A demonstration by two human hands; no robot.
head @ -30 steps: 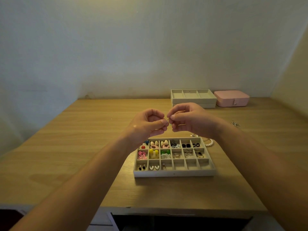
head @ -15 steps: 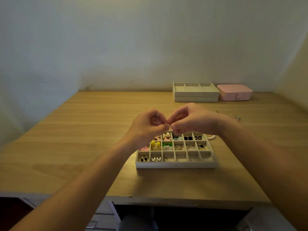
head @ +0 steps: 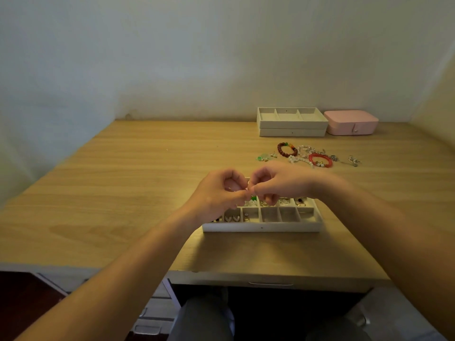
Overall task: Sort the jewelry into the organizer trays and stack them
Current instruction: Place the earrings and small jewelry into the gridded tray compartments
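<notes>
A white grid tray point(head: 263, 227) with many small compartments lies on the wooden desk in front of me. Several compartments hold earrings; the front right ones look bare. My left hand point(head: 218, 195) and my right hand point(head: 278, 184) hover over the tray's back rows and hide them. Their fingertips meet and pinch one tiny metal earring point(head: 247, 190) between them. Loose jewelry lies behind the tray to the right: a brown bead bracelet point(head: 287, 149), a red bracelet point(head: 320, 160), a green piece point(head: 263, 157) and silver chains point(head: 305, 150).
Two stacked white organizer trays point(head: 291, 123) stand at the back of the desk point(head: 123, 193), with a closed pink jewelry box point(head: 350, 122) to their right. The wall runs right behind them. The desk's front edge and a drawer are below the tray.
Both hands stayed pinched together and sank lower in the view, over the tray. The view tilted, so the loose jewelry behind the tray now shows.
</notes>
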